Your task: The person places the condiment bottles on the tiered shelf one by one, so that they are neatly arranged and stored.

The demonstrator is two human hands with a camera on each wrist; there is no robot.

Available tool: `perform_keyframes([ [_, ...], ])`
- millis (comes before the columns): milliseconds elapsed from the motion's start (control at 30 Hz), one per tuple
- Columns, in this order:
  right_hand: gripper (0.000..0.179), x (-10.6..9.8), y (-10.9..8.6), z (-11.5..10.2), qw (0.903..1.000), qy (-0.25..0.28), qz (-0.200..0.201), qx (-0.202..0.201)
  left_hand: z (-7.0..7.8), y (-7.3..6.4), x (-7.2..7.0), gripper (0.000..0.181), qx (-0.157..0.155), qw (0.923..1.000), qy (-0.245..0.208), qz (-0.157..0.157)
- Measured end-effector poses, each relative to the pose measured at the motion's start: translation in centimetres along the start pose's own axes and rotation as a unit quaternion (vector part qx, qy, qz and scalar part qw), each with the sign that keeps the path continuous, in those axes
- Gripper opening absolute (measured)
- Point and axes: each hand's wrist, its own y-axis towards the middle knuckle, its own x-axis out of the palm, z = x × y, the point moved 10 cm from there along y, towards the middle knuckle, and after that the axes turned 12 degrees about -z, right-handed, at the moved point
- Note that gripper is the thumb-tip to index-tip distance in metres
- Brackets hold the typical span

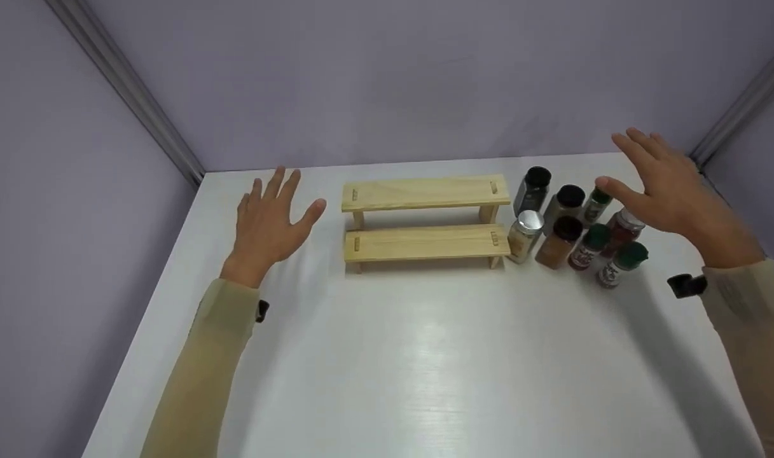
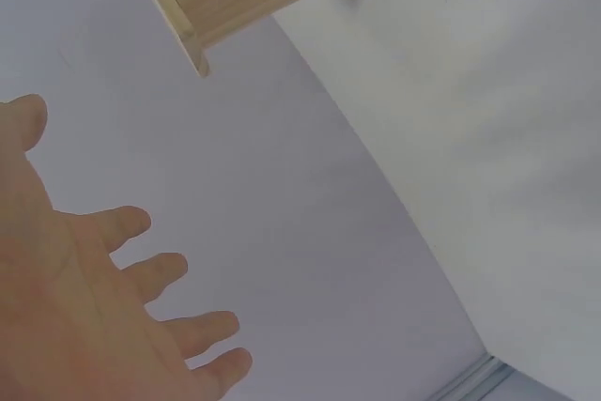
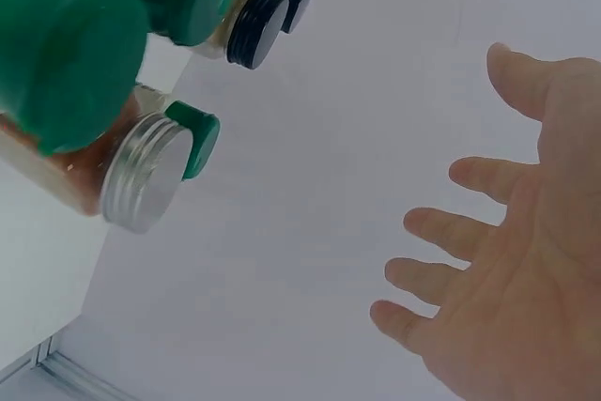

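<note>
Two hands are held out over a white table, with a wooden rack between them and eight jars grouped at its right. The left hand is raised left of the rack, palm turned inward, fingers spread and grip released; a gap is left between its thumb and the rack's left end. The right hand is raised at the jars' right side, likewise with fingers parted and grip released; in the right wrist view it is seen apart from the caps. The rack is formed of two planks, the rear one set higher, and is placed near the table's back edge, with a narrow strip of tabletop left before the wall. A silver-capped jar is stood just beside the lower plank's right end, so little room is left there. The other jars are packed closely behind it and to its right, topped with black, green and pale caps. The widest room is offered in front of the rack, where the tabletop is stretched toward the viewer; more is given at left, out to the table's slanting left edge.
</note>
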Motion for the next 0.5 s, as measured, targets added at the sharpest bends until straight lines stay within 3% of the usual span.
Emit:
perform_keyframes([
  [133,0.073,-0.1,-2.3,0.8,0.9986,0.036,0.038,-0.005,0.3,0.2,1.5,0.08,0.016,0.9977,-0.065,-0.004],
  [233,0.072,0.3,-4.1,1.8,0.9964,0.057,0.061,0.012,0.2,0.3,3.4,0.076,0.022,0.9872,-0.157,-0.012],
  [300,0.07,0.8,-5.4,2.3,0.9944,0.068,0.079,0.019,0.0,0.4,5.1,0.074,0.02,0.9716,-0.235,-0.023],
  [400,0.067,1.4,-6.8,2.9,0.9916,0.079,0.099,0.026,-0.6,0.5,7.7,0.07,0.01,0.9358,-0.351,-0.035],
  [500,0.064,2.1,-7.7,3.7,0.9887,0.088,0.118,0.03,-1.1,0.7,9.6,0.065,0.002,0.9024,-0.43,-0.034],
])
